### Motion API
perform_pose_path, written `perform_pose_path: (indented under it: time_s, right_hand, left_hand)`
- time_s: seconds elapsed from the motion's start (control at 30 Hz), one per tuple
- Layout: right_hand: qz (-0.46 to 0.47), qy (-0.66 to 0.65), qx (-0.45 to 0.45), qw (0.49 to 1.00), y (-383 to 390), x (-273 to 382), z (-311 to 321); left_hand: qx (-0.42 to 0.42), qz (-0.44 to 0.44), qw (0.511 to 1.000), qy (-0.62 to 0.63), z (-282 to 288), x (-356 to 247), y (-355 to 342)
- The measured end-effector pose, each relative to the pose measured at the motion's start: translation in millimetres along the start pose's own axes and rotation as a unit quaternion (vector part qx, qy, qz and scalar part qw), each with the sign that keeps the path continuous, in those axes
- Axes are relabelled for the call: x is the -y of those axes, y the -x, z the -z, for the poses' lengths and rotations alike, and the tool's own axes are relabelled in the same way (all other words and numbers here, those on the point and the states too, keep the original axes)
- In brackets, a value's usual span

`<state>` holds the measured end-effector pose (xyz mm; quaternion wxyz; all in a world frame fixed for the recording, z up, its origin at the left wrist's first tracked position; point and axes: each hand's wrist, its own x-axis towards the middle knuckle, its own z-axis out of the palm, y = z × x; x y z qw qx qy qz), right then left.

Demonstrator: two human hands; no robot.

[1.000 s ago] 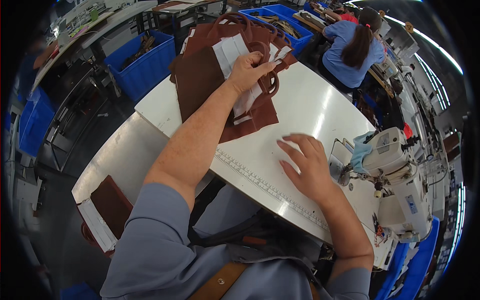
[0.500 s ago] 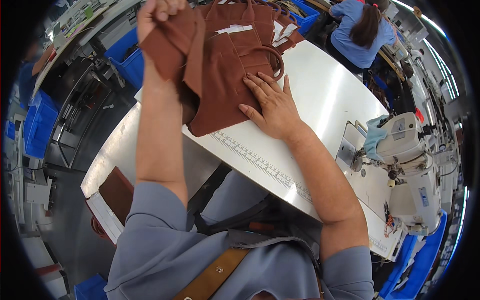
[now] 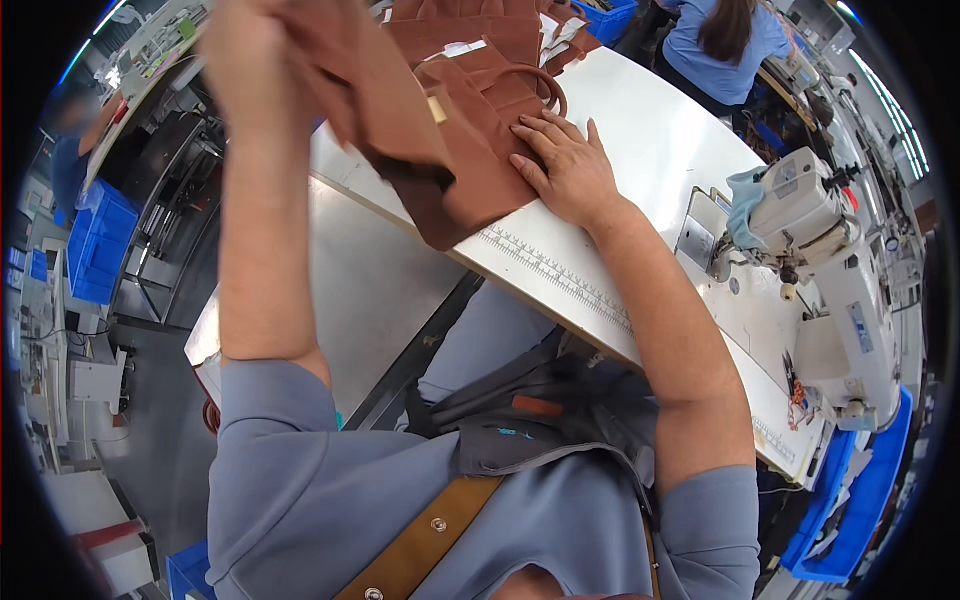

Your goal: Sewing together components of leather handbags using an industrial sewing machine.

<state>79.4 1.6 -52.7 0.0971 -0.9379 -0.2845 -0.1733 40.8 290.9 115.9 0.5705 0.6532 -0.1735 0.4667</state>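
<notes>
On the white sewing table lies a reddish-brown bag piece [image 3: 490,140] with a loop handle [image 3: 540,85] and pleats. My left hand [image 3: 245,65], blurred by motion at the upper left, grips a raised brown flap [image 3: 355,75] of it; the fingers are not sharp. A small pale yellow patch [image 3: 437,110] shows on the flap's underside. My right hand [image 3: 572,165] rests flat on the right side of the bag piece, fingers spread. Behind lie more brown bag pieces [image 3: 465,30] with white strips.
At the right stands a white sewing machine [image 3: 800,205] with a light-blue cloth [image 3: 745,205] and small snips [image 3: 790,375] nearby. A printed ruler [image 3: 560,270] runs along the table's front edge. Blue bins [image 3: 105,240] stand left; a person in blue [image 3: 705,50] sits beyond.
My left hand has swung to the left, and the flap has been drawn up and stretched over the bag piece. My right hand stays flat on it. The view has shifted slightly.
</notes>
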Motion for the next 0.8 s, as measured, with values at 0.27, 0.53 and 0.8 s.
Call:
perform_pose_path:
  time_s: [0.27, 0.53, 0.8]
  right_hand:
    - [-0.039, 0.000, 0.010, 0.999, 5.0, -3.3, -6.2]
    - [-0.194, -0.722, 0.070, 0.660, 57.1, -42.6, 35.9]
    - [-0.220, -0.460, 0.174, 0.843, 165.0, -82.2, 129.2]
  left_hand:
    - [-0.052, -0.022, 0.996, -0.065, 2.7, -109.3, 42.7]
    - [0.480, -0.173, 0.855, -0.094, -98.1, -102.5, 196.5]
    - [0.674, -0.137, 0.722, 0.066, -170.5, -112.3, 290.5]
